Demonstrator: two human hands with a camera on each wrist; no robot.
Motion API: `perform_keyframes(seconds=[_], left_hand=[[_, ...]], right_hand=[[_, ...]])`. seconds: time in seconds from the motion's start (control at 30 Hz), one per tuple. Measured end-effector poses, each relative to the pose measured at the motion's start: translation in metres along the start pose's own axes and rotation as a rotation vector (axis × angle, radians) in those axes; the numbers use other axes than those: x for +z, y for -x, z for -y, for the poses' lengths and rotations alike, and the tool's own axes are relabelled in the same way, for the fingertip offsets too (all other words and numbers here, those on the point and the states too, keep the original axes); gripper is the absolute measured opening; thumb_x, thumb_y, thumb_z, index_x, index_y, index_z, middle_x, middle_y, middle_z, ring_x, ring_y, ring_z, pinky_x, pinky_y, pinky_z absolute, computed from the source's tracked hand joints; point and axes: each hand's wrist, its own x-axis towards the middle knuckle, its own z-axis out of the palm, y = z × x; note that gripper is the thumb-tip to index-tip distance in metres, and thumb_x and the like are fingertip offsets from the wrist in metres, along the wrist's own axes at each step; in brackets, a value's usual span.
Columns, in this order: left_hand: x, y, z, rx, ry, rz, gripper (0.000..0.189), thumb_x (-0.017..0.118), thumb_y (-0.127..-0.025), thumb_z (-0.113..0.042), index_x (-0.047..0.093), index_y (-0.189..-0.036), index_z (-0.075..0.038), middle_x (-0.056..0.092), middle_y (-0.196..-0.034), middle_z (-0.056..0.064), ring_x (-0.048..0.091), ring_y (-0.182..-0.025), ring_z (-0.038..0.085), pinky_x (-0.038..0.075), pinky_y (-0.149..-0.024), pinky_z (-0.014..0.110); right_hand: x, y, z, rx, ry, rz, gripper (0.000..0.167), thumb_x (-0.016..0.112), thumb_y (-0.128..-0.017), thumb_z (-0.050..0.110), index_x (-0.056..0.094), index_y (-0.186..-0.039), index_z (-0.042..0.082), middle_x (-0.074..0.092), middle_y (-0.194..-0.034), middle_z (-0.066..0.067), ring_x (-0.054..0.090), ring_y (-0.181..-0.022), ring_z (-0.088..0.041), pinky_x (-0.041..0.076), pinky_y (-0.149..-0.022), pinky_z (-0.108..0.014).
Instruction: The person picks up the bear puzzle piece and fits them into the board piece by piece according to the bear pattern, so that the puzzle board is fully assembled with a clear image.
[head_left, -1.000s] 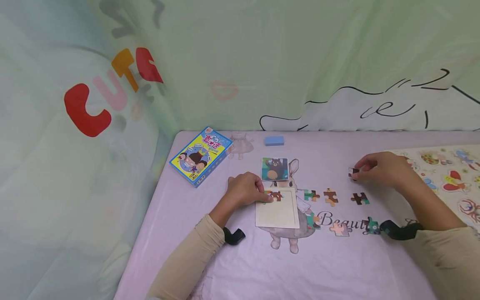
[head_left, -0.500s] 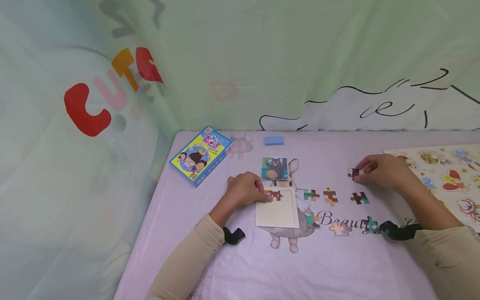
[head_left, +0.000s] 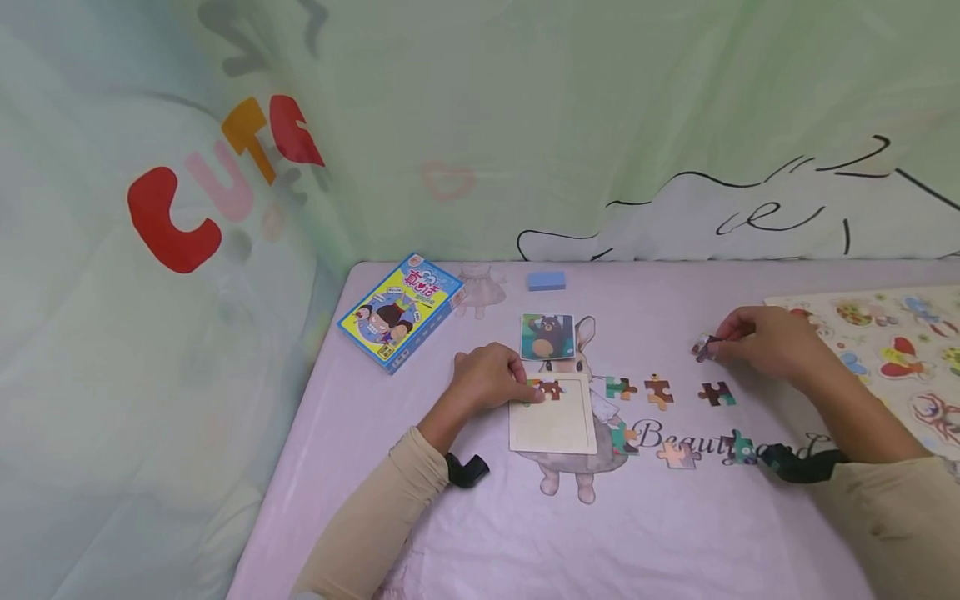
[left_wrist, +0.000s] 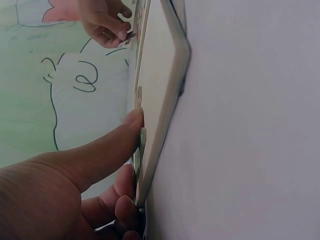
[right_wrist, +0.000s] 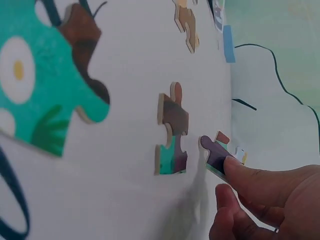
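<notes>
My right hand (head_left: pixel 768 340) pinches a dark purple-and-green jigsaw piece (right_wrist: pixel 218 152) between thumb and fingers, raised and tilted above the cloth. At the upper left corner of the cream puzzle tray (head_left: pixel 553 429), my left hand (head_left: pixel 491 377) grips the edge, its thumb across the top and its fingertips against the side. Beside that thumb, a brown bear-head piece (head_left: pixel 552 389) lies in the tray's upper part. Loose jigsaw pieces spread to the right, among them a brown-and-green piece (head_left: pixel 717 394), a brown piece (head_left: pixel 660 392) and a pink piece (head_left: pixel 678 454). A bear picture card (head_left: pixel 547 337) lies just behind the tray.
A blue-and-yellow card box (head_left: pixel 402 312) sits at the back left. Towards the back edge is a small blue block (head_left: pixel 547 282). On the right, a large board (head_left: pixel 885 325) with insect pictures lies partly behind my right arm. A green curtain (head_left: pixel 487 125) hangs behind the table.
The piece in my right hand has turned and tilted between the fingers, the hand staying in nearly the same place. My left hand keeps its hold on the tray.
</notes>
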Motion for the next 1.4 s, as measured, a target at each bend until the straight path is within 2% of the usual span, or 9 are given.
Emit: perform_keyframes(seconds=[0.17, 0.57, 1.1, 1.4], left_hand=[[0.001, -0.001, 0.002, 0.000, 0.003, 0.002, 0.037, 0.089, -0.074, -0.049, 0.065, -0.067, -0.022, 0.061, -0.065, -0.007, 0.058, -0.072, 0.011, 0.032, -0.085, 0.045], [0.001, -0.002, 0.004, 0.001, 0.004, 0.001, 0.036, 0.089, -0.074, -0.049, 0.065, -0.067, -0.023, 0.061, -0.065, -0.007, 0.057, -0.071, 0.011, 0.032, -0.085, 0.045], [0.001, -0.002, 0.002, 0.011, -0.004, -0.003, 0.037, 0.089, -0.074, -0.049, 0.065, -0.067, -0.022, 0.061, -0.065, -0.007, 0.057, -0.071, 0.011, 0.032, -0.083, 0.044], [0.001, -0.002, 0.003, 0.010, 0.006, -0.004, 0.037, 0.090, -0.074, -0.049, 0.065, -0.067, -0.022, 0.061, -0.065, -0.007, 0.057, -0.072, 0.011, 0.031, -0.082, 0.043]], right_hand=[[0.000, 0.004, 0.004, -0.038, 0.006, 0.003, 0.024, 0.070, -0.096, 0.026, 0.065, -0.104, 0.003, 0.063, -0.095, -0.013, 0.052, -0.092, -0.032, 0.040, -0.066, -0.034], [0.009, 0.010, 0.027, -0.107, -0.050, 0.088, 0.025, 0.070, -0.097, 0.029, 0.067, -0.108, 0.006, 0.062, -0.093, -0.007, 0.053, -0.090, -0.026, 0.042, -0.068, -0.031], [0.022, 0.017, 0.068, -0.193, -0.067, 0.128, 0.020, 0.072, -0.096, 0.027, 0.068, -0.102, 0.008, 0.065, -0.090, -0.004, 0.054, -0.087, -0.022, 0.042, -0.064, -0.032], [0.030, 0.019, 0.085, -0.220, -0.071, 0.141, 0.016, 0.073, -0.094, 0.026, 0.068, -0.099, 0.011, 0.065, -0.088, -0.002, 0.055, -0.085, -0.022, 0.041, -0.068, -0.034]])
